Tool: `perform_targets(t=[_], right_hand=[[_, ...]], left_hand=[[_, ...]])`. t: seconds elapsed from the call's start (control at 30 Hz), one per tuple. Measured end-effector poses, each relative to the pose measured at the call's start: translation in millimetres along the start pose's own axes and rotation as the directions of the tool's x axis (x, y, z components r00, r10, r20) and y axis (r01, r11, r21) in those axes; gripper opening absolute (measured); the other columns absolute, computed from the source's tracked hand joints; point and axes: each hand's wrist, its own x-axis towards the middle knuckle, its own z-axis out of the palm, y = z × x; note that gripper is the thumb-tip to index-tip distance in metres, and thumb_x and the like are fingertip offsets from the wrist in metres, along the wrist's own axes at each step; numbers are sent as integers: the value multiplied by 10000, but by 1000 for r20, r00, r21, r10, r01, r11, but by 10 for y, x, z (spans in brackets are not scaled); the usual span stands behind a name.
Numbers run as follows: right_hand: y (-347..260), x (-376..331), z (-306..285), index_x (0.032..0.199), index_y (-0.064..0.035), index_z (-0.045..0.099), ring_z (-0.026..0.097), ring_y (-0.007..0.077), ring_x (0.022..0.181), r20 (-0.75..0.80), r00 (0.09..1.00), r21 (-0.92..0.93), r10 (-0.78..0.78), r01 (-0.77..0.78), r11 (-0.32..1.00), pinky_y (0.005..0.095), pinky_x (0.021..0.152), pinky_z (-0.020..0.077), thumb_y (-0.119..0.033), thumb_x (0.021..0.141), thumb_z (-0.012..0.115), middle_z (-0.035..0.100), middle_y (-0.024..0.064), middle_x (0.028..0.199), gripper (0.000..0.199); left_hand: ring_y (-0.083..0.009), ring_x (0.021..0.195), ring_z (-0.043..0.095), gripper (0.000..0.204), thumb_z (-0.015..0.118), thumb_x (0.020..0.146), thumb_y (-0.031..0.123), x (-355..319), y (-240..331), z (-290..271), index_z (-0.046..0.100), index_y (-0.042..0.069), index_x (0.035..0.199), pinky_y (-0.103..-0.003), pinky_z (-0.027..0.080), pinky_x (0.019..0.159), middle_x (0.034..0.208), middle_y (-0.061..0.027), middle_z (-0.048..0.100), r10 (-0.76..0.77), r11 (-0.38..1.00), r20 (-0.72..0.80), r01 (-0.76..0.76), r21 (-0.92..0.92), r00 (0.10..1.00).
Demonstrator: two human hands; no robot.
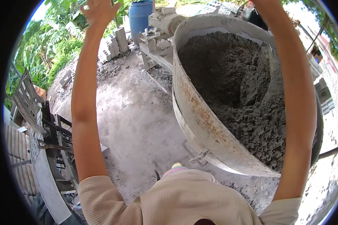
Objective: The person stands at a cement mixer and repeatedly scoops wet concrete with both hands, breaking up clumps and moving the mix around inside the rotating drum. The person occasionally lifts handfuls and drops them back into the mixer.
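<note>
Both my arms are raised and stretched forward. My left hand point(100, 10) shows at the top edge, its fingers spread and partly cut off, with nothing visible in it. A thin upright pole passes close behind its thumb. My right forearm point(298, 75) crosses in front of a large round mixer drum point(206, 116), and the hand itself lies beyond the upper edge. The pale, rust-streaked drum holds wet grey concrete mix point(248, 97), rough and clumpy. Part of the drum's right side is hidden behind my arm.
A motor point(167, 21) on a metal frame stands beside the drum, with a blue barrel point(141, 18) behind it. Hollow concrete blocks point(109, 48) are stacked at the far left. Metal machinery point(49, 157) stands at my left. Dusty ground point(135, 120) lies between.
</note>
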Motion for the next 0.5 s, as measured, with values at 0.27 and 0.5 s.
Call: perform_targets(t=[0.27, 0.5], right_hand=[[-419, -505, 927, 1172, -230, 534, 299, 232, 1282, 606, 695, 143, -388, 385, 912, 497, 1006, 202, -495, 897, 386, 448, 22, 1234, 409], [352, -544, 123, 1120, -146, 587, 498, 212, 1128, 980, 196, -34, -42, 370, 929, 444, 864, 410, -201, 825, 534, 529, 83, 1219, 305]], left_hand=[[-271, 1258, 366, 499, 521, 834, 510, -2128, -1230, -189, 433, 340, 1295, -631, 189, 961, 1402, -79, 329, -147, 989, 459, 121, 85, 876], [-96, 479, 449, 259, 620, 824, 286, -3196, -782, -678, 649, 31, 849, -291, 342, 453, 542, -46, 503, -119, 765, 888, 611, -203, 444]])
